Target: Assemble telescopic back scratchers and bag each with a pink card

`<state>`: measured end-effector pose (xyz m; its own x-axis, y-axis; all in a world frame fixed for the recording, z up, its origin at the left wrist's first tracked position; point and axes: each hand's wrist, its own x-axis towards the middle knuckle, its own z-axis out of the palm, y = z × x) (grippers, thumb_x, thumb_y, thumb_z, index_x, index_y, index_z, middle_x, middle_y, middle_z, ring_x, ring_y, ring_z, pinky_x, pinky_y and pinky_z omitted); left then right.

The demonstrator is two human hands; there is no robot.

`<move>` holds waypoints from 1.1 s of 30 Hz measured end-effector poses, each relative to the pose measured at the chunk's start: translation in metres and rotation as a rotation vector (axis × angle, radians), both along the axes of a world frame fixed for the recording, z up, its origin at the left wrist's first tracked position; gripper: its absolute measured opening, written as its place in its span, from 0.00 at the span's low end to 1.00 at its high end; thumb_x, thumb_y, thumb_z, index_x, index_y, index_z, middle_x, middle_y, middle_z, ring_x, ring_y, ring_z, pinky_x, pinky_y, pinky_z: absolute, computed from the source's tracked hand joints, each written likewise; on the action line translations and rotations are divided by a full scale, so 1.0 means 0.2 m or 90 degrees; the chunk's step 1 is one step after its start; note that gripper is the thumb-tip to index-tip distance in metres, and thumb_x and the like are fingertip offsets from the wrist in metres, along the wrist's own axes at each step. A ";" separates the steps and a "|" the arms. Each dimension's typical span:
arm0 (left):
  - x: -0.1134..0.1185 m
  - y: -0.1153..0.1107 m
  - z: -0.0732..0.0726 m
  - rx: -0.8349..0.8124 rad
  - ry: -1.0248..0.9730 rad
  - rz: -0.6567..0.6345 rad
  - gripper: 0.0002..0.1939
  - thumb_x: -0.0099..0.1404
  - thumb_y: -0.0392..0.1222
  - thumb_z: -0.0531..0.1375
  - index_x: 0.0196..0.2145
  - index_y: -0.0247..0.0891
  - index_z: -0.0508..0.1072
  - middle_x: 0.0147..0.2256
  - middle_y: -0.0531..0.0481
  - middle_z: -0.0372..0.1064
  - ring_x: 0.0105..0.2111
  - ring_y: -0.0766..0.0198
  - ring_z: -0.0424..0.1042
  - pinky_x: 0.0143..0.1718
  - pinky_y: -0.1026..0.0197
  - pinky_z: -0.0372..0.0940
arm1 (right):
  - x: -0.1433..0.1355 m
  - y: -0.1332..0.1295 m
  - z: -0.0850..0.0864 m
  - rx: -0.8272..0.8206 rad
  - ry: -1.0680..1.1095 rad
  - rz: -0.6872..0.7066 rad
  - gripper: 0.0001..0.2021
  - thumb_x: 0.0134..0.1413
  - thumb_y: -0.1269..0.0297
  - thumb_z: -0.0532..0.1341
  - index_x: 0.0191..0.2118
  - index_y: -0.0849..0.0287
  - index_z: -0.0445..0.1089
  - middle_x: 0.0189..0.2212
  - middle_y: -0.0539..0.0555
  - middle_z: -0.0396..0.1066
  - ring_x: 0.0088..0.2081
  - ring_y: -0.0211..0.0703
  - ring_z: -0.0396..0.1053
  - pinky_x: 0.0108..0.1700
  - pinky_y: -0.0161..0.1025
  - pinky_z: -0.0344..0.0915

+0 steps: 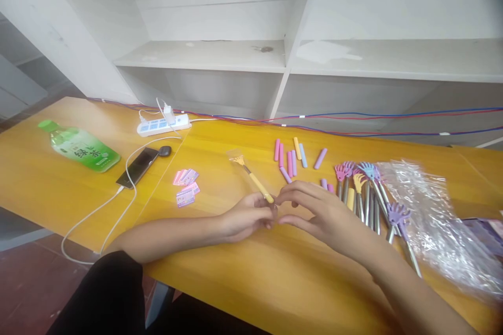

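My left hand is closed around the lower end of a back scratcher with a yellow handle and a small yellow claw head. What looks like a clear plastic sleeve surrounds the head, which points away from me. At the handle's end, my right hand has its fingers curved and its thumb apart from them. Its fingertips are close to the left hand; whether they touch the sleeve cannot be made out. To the right lies a pile of back scratchers with pink, purple, blue and yellow heads. Several loose coloured handle grips lie beyond my hands.
Clear plastic bags lie at the right. Small printed cards are left of my hands. Farther left are a phone on a white cable, a green drink bottle on its side and a power strip. White shelving stands behind.
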<state>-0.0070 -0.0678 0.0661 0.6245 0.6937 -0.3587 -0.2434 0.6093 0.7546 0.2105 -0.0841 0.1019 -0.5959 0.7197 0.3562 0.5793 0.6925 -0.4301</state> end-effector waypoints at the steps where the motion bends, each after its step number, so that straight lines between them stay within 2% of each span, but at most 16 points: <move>1: 0.00 0.00 0.01 -0.004 -0.014 0.003 0.18 0.51 0.36 0.71 0.38 0.36 0.70 0.31 0.55 0.66 0.28 0.71 0.64 0.33 0.61 0.55 | 0.02 0.01 0.02 -0.025 0.001 0.016 0.15 0.67 0.53 0.65 0.53 0.55 0.72 0.51 0.57 0.71 0.50 0.43 0.71 0.51 0.40 0.68; 3: -0.01 0.01 0.02 -0.017 -0.028 0.005 0.18 0.50 0.35 0.70 0.38 0.36 0.71 0.31 0.55 0.66 0.27 0.71 0.64 0.32 0.61 0.55 | 0.05 0.02 0.03 -0.036 -0.007 0.031 0.15 0.67 0.55 0.65 0.55 0.54 0.72 0.53 0.58 0.69 0.53 0.44 0.70 0.53 0.40 0.69; 5: -0.01 0.01 0.02 -0.037 -0.037 0.000 0.17 0.51 0.37 0.69 0.38 0.37 0.72 0.31 0.54 0.66 0.28 0.69 0.65 0.32 0.61 0.57 | 0.05 0.03 0.02 -0.015 -0.013 0.036 0.10 0.70 0.61 0.62 0.52 0.53 0.74 0.52 0.58 0.69 0.52 0.44 0.70 0.52 0.41 0.70; 7: -0.02 0.01 0.00 -0.066 -0.046 -0.002 0.15 0.54 0.44 0.68 0.37 0.37 0.73 0.32 0.52 0.67 0.29 0.67 0.67 0.32 0.61 0.59 | 0.03 0.04 -0.01 0.002 -0.005 0.047 0.08 0.71 0.66 0.59 0.49 0.53 0.75 0.50 0.58 0.70 0.51 0.42 0.71 0.51 0.41 0.70; 9: -0.01 0.02 -0.02 -0.094 -0.052 0.013 0.17 0.58 0.54 0.66 0.37 0.37 0.73 0.33 0.51 0.67 0.29 0.66 0.67 0.31 0.61 0.60 | 0.01 0.04 -0.03 0.008 0.012 0.063 0.07 0.71 0.68 0.59 0.48 0.55 0.75 0.48 0.57 0.71 0.51 0.42 0.70 0.52 0.41 0.69; 11: -0.01 0.03 -0.04 -0.098 -0.043 0.045 0.21 0.60 0.58 0.67 0.38 0.37 0.73 0.31 0.52 0.66 0.28 0.66 0.67 0.30 0.61 0.60 | 0.00 0.05 -0.05 0.006 0.034 0.071 0.06 0.70 0.68 0.60 0.47 0.55 0.74 0.47 0.57 0.71 0.50 0.42 0.70 0.53 0.42 0.69; 15: 0.00 0.05 -0.06 -0.056 -0.012 0.099 0.22 0.57 0.52 0.74 0.41 0.37 0.74 0.31 0.54 0.66 0.29 0.69 0.66 0.32 0.63 0.61 | -0.01 0.04 -0.05 -0.029 0.086 0.066 0.05 0.71 0.67 0.60 0.47 0.57 0.73 0.47 0.58 0.72 0.51 0.43 0.71 0.52 0.42 0.71; 22: -0.01 0.08 -0.09 0.002 -0.020 0.060 0.24 0.56 0.48 0.76 0.45 0.36 0.75 0.41 0.48 0.71 0.39 0.65 0.72 0.42 0.59 0.67 | -0.03 0.06 -0.08 -0.086 0.126 0.030 0.06 0.72 0.64 0.59 0.45 0.57 0.73 0.45 0.57 0.72 0.48 0.42 0.71 0.50 0.40 0.70; 29: -0.01 0.10 -0.08 0.013 -0.025 0.042 0.23 0.52 0.45 0.78 0.41 0.35 0.76 0.41 0.47 0.73 0.38 0.65 0.72 0.42 0.58 0.66 | -0.04 0.07 -0.13 -0.102 0.138 -0.022 0.07 0.72 0.62 0.59 0.43 0.59 0.71 0.41 0.56 0.72 0.44 0.41 0.71 0.47 0.40 0.69; 33: -0.01 0.10 -0.06 -0.007 -0.034 0.033 0.20 0.54 0.44 0.77 0.40 0.35 0.76 0.42 0.45 0.74 0.38 0.64 0.72 0.43 0.58 0.67 | -0.05 0.07 -0.14 -0.100 0.130 -0.028 0.06 0.72 0.62 0.59 0.43 0.58 0.70 0.40 0.55 0.71 0.43 0.41 0.70 0.45 0.39 0.68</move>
<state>-0.0092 -0.0482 0.0542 0.6069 0.7215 -0.3333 -0.3143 0.6031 0.7331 0.2012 -0.0700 0.0737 -0.4898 0.7995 0.3478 0.4970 0.5838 -0.6420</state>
